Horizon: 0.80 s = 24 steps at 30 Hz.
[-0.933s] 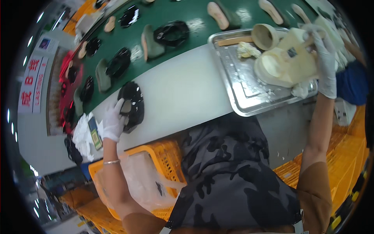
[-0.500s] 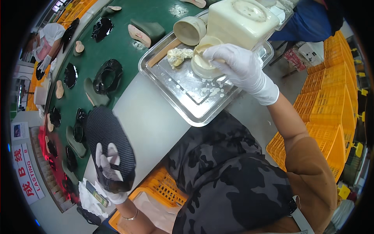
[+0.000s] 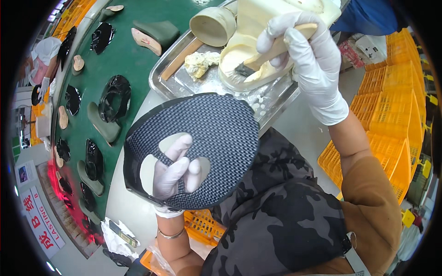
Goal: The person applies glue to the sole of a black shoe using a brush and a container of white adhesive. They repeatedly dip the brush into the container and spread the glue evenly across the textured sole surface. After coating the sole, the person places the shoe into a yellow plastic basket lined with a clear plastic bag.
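My left hand (image 3: 174, 177), in a white glove, grips a black woven shoe upper (image 3: 221, 138), its fingers through the cut-outs and closed round the strap. The upper's broad textured side faces up, overlapping the near edge of a metal tray (image 3: 158, 76). In my gloved right hand (image 3: 320, 73) is a brush (image 3: 266, 58) with a pale wooden handle, pinched between thumb and fingers. Its dark tip points down-left over a cream cup (image 3: 229, 78) of white paste. Beside the cup lie a crusted whitish lump (image 3: 199, 64) and an overturned beige cup (image 3: 209, 26).
Shoe lasts (image 3: 102, 123) and shiny black uppers (image 3: 114, 99) lie on the green belt (image 3: 138, 60) to the left. Orange crates (image 3: 389, 119) stand on the right. A cream container (image 3: 258, 18) fills the tray's far end. Another person (image 3: 43, 55) works at far left.
My left hand has brought the shoe upper rightward and up towards the tray, turning its broad side upward. My right hand has lifted slightly right, and the brush now shows.
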Tool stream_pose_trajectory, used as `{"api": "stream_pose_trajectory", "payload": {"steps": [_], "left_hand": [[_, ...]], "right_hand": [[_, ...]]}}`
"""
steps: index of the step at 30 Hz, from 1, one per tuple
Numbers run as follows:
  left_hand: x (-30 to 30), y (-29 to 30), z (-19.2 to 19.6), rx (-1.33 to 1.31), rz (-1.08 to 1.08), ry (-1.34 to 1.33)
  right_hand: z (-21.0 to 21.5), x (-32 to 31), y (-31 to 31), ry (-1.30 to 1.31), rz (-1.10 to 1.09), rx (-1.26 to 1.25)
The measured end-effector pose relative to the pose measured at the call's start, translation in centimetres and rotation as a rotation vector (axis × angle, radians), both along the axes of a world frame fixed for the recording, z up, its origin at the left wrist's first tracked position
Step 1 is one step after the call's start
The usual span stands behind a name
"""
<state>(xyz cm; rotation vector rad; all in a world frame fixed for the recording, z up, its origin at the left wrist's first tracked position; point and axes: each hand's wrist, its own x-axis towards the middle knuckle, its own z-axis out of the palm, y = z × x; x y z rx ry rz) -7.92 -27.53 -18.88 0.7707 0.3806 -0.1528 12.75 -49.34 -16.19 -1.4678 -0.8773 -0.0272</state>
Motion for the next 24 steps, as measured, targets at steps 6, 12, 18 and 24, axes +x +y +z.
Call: {"api": "stream_pose_trajectory", "payload": {"steps": [6, 12, 18, 24], "left_hand": [[3.5, -2.2, 0.5, -0.045, -0.172, 0.08], [4.6, -1.7, -1.2, 0.142, -0.493, 0.122], [5.0, -3.0, 0.6, 0.557, -0.516, 0.15], [4.0, -3.4, 0.0, 0.349, -0.365, 0.084]], "right_hand": [[2.5, 1.0, 2.9, 0.104, 0.405, 0.374], [4.5, 1.0, 4.1, -0.38, 0.208, 0.109], [3.5, 1.9, 1.8, -0.316, 0.409, -0.055], [2.1, 0.9, 0.4, -0.186, 0.339, 0.166]]}}
